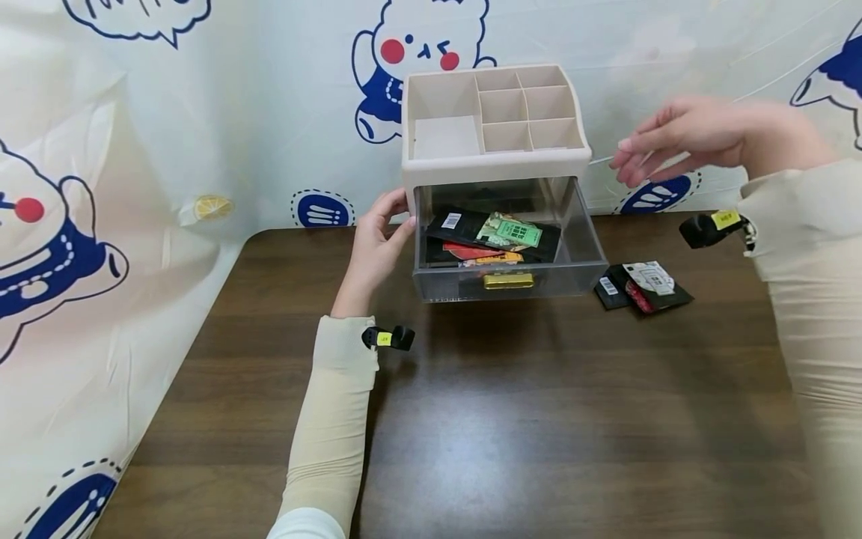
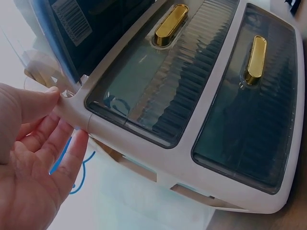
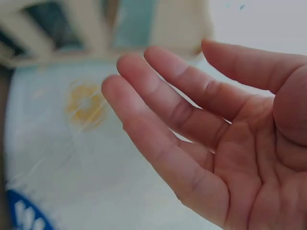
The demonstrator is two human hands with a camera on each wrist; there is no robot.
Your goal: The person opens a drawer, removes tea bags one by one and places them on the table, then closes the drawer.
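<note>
A cream desktop organizer stands at the back of the table, its clear top drawer pulled out. Inside the drawer lie several black packets; the uppermost packet has a green label. My left hand holds the organizer's left side, with thumb and fingertips at the frame's edge beside the drawer in the left wrist view. Two lower drawers with gold handles are closed in that view. To the right of the organizer, my right hand hovers in the air, fingers loosely bent and holding nothing.
Two dark packets lie overlapping on the brown wooden table, right of the drawer. Open compartments form the organizer's top. A white curtain with blue cartoon prints hangs behind and to the left.
</note>
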